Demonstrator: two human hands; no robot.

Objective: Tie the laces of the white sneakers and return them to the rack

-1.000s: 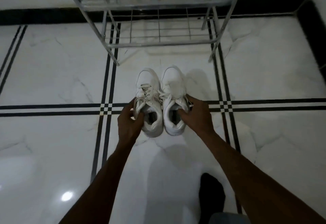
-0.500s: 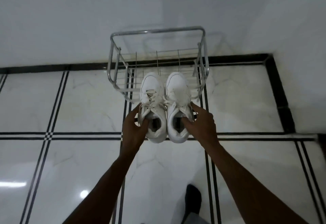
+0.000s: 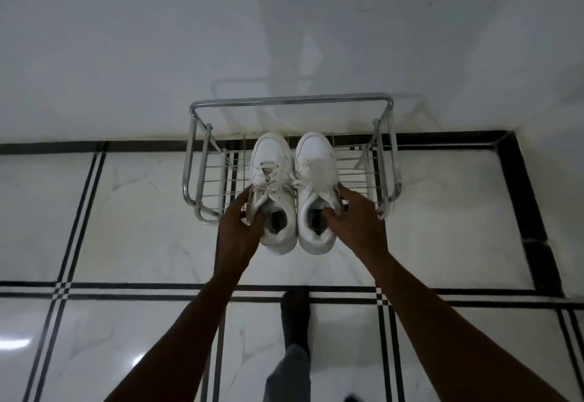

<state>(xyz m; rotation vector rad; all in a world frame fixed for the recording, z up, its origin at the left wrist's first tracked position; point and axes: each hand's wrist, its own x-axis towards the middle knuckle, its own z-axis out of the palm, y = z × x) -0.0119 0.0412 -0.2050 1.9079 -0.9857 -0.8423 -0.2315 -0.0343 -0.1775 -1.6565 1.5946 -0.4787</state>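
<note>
Left hand (image 3: 238,232) and right hand (image 3: 358,227) each clamp one of the white sneakers (image 3: 292,189) at its collar; toes point twelve o'clock over the rack (image 3: 290,102).

Floor (image 3: 132,218): white marble tiles, glossy, crossed by paired black stripes (image 3: 79,212). Thick black border (image 3: 518,186) along wall base, turning down at right of frame. Wall (image 3: 284,28): plain white, fills upper half of frame. Dark sock (image 3: 295,322) at lower centre, grey trouser leg (image 3: 286,376) below it. Light glare (image 3: 14,343) at lower left.
</note>
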